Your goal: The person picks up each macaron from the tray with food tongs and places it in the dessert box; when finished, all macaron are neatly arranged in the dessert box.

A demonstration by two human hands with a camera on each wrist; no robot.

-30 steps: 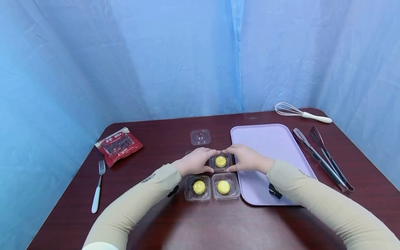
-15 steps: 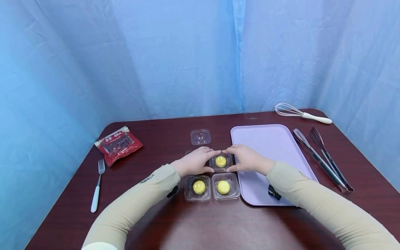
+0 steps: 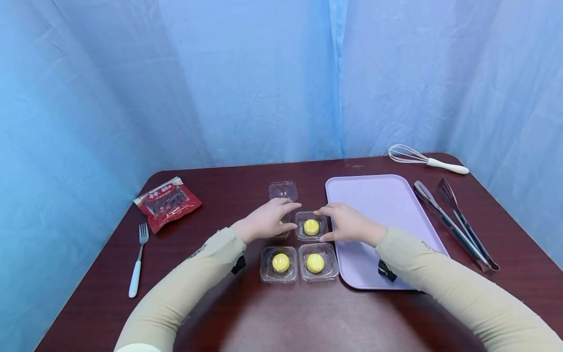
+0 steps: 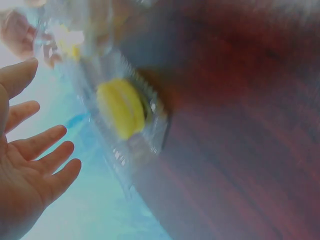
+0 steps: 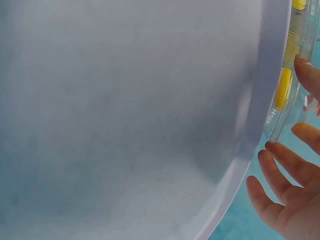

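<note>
Several small clear plastic boxes, each with a yellow macaron inside, stand in two rows mid-table. My left hand (image 3: pixel 266 220) is over the back left box, partly hiding its macaron (image 3: pixel 280 232); the fingers are spread, with nothing between them. In the left wrist view those fingers (image 4: pixel 52 140) stand apart from a box with a macaron (image 4: pixel 121 108). My right hand (image 3: pixel 349 223) spans the right side of the back right box (image 3: pixel 311 238), thumb near its front corner, fingertips by its back corner. In front are the front left box (image 3: pixel 278 278) and front right box (image 3: pixel 318 276).
A lilac tray (image 3: pixel 378 190) lies under my right forearm, close beside the boxes. Behind them is a clear lid (image 3: pixel 283 188). Tongs (image 3: pixel 453 225) and a whisk (image 3: pixel 424 159) lie at right; a fork (image 3: pixel 138 261) and a red snack packet (image 3: pixel 168 203) at left.
My left hand has moved left, away from the back right box, and its fingers have spread over the back left box. The right hand has stayed almost where it was.
</note>
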